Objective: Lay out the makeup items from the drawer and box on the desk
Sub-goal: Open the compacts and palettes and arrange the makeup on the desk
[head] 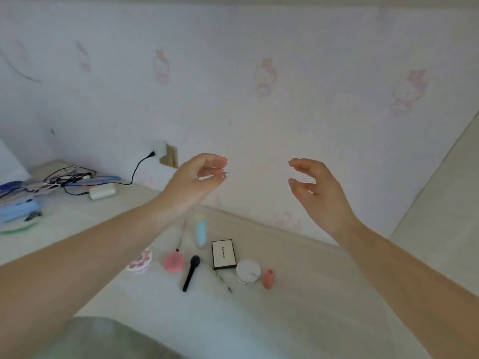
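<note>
Makeup items lie in a loose row on the desk [298, 314], below two raised hands.

From left: a floral compact [140, 261], pink round case [173, 263], black brush [191, 272], white-and-black palette [223, 254], white jar [248, 271] and coral sponge [268, 279]. The left hand [193, 181] and right hand [317, 189] hover above, fingers loosely curled, holding nothing. Cables [64, 177] lie far left.

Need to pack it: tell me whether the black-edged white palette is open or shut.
Shut: the palette lies flat on the desk, lid down, no inside showing.
</note>
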